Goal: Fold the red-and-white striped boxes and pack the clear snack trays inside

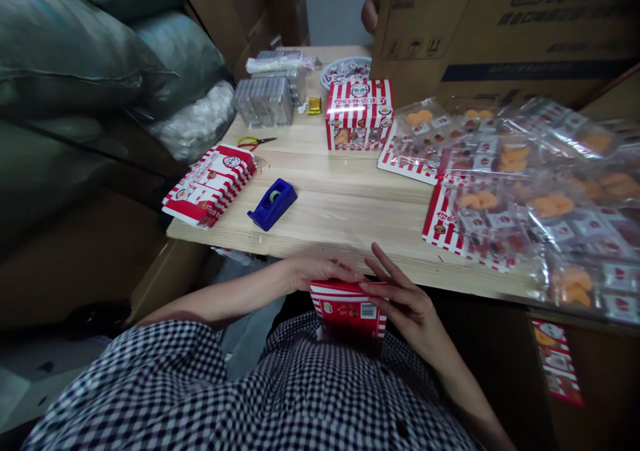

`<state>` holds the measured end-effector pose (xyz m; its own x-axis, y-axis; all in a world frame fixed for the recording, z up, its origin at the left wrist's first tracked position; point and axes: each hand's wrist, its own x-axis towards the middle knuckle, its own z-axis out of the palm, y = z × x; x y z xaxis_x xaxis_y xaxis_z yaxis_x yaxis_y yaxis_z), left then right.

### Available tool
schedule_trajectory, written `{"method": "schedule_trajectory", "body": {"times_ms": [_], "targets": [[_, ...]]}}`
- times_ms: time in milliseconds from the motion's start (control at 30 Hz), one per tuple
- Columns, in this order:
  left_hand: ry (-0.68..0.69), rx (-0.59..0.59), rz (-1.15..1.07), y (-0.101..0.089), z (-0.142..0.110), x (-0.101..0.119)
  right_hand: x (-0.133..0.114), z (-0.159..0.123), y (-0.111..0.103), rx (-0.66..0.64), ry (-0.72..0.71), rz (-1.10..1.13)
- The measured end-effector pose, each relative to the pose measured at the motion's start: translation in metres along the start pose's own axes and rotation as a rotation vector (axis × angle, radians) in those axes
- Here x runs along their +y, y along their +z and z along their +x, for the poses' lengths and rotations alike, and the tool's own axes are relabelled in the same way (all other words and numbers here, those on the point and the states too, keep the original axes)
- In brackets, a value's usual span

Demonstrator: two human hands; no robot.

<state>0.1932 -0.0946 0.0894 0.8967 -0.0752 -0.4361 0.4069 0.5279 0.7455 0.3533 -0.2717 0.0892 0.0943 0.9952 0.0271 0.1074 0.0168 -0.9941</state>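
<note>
Close to my body, below the table's front edge, is a small red-and-white striped paper box with a barcode on the side towards me. My left hand grips its top left edge from behind, fingers partly hidden. At the top right, my right hand pinches the box between thumb and a finger, while its other fingers stretch out. Beyond, on the wooden table, lie a blue tape dispenser and a stack of flat striped boxes. A made-up striped box stands farther back.
Clear packets with orange pieces cover the table's right side. Scissors, clear plastic cases and a bowl of small sachets are at the back. A large carton stands behind, with another person's hand beside it.
</note>
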Motion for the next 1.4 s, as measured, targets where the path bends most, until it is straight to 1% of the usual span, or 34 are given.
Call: {"method": "schedule_trajectory", "body": {"times_ms": [133,200,300,433,533,600,633,667,767,800,833,933,1033,1133,1267,1333,1400], "targets": [[-0.07,-0.03,-0.18,0.005,0.0,-0.007,0.002,0.0,0.002,0.013,0.035,0.021],[-0.071,-0.028,-0.203,0.005,0.0,-0.01,0.005,0.001,0.005,0.039,0.048,0.038],[-0.033,0.012,-0.08,0.0,-0.004,-0.006,0.008,0.002,0.009,0.074,0.064,0.075],[0.096,0.112,0.146,-0.01,-0.02,0.012,0.01,0.004,0.008,0.12,0.083,0.093],[0.114,0.086,0.236,-0.012,-0.033,0.017,0.014,0.005,0.004,0.136,0.089,0.102],[0.158,0.087,0.268,-0.01,-0.037,0.009,0.019,0.007,0.003,0.144,0.102,0.114],[0.198,0.119,0.297,-0.008,-0.037,0.002,0.022,0.008,0.003,0.153,0.108,0.115],[0.25,0.179,0.346,-0.007,-0.036,-0.006,0.024,0.009,0.003,0.166,0.111,0.11],[0.437,0.432,0.587,-0.002,-0.034,-0.028,0.03,0.012,0.005,0.197,0.105,0.086],[0.488,0.494,0.665,0.0,-0.033,-0.033,0.031,0.012,0.006,0.199,0.104,0.08],[0.527,0.526,0.729,0.002,-0.033,-0.037,0.032,0.013,0.006,0.203,0.104,0.077],[0.58,0.552,0.82,0.008,-0.034,-0.044,0.034,0.013,0.006,0.218,0.112,0.074],[0.605,0.614,0.804,0.01,-0.031,-0.046,0.037,0.015,0.006,0.232,0.123,0.09],[0.653,0.617,0.785,0.009,-0.026,-0.046,0.037,0.017,0.009,0.256,0.152,0.217],[0.72,0.562,0.808,0.014,-0.024,-0.045,0.028,0.016,0.012,0.258,0.283,0.477],[0.72,0.562,0.826,0.019,-0.027,-0.046,0.022,0.012,0.014,0.244,0.351,0.541],[0.706,0.589,0.811,0.026,-0.031,-0.047,0.016,0.007,0.016,0.235,0.393,0.565]]}}
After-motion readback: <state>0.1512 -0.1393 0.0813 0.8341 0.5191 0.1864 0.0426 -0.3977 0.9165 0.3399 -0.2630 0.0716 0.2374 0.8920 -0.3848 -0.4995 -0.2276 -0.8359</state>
